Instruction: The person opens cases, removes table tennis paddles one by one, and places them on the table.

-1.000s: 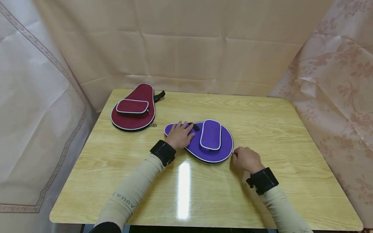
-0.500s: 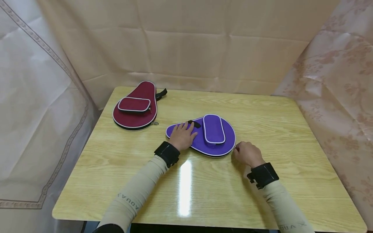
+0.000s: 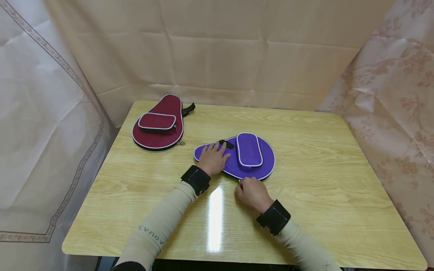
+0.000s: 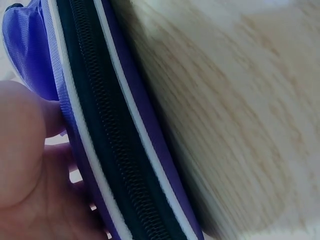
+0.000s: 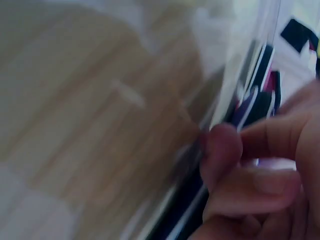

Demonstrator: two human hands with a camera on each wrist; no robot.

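A purple paddle-shaped case [image 3: 268, 155] with white piping lies on the table, its small pocket [image 3: 249, 149] facing up. My left hand [image 3: 213, 159] rests with spread fingers on the narrow part, beside a black strap [image 3: 228, 144]. At the near edge of the case, my right hand [image 3: 253, 192] pinches the zipper pull, which the fingers mostly hide. In the left wrist view the black zipper [image 4: 112, 120] runs along the case's side with its teeth meshed. The right wrist view shows thumb and curled fingers [image 5: 250, 195] together at the case's edge, somewhat blurred.
A dark red case [image 3: 159, 137] of the same shape lies at the back left of the wooden table [image 3: 322, 158], its black strap [image 3: 188, 109] sticking out to the right. Hanging cloth [image 3: 217, 60] closes off the back and both sides.
My right hand has moved left along the purple case's rim, from its rounded right end to the near edge, with the zipper pull. The left hand has stayed on the case.
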